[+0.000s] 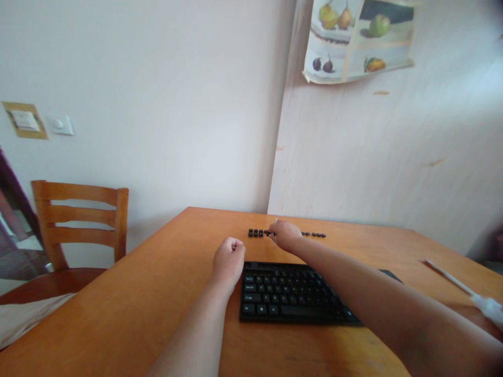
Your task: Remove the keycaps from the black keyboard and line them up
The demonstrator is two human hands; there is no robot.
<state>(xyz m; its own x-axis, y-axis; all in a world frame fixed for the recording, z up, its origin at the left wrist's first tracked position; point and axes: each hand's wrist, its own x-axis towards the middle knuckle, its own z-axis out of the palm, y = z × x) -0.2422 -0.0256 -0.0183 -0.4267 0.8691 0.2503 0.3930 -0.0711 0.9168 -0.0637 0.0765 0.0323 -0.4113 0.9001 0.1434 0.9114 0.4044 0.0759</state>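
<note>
A black keyboard (291, 293) lies on the wooden table, its upper left part showing a gap without keys. Behind it, small black keycaps (255, 233) stand in rows. My right hand (285, 234) reaches over the keyboard to these rows, its fingers pinched at a keycap; whether it grips that keycap is too small to tell. My left hand (229, 262) is closed beside the keyboard's upper left corner, and what its fingers hold, if anything, is hidden. My right forearm covers part of the keyboard's right side.
The wooden table (176, 272) meets the wall at the back. A thin stick with a white end (451, 277) lies at the right. A wooden chair (82, 220) stands at the left. Fruit pictures (346, 52) hang on the wall.
</note>
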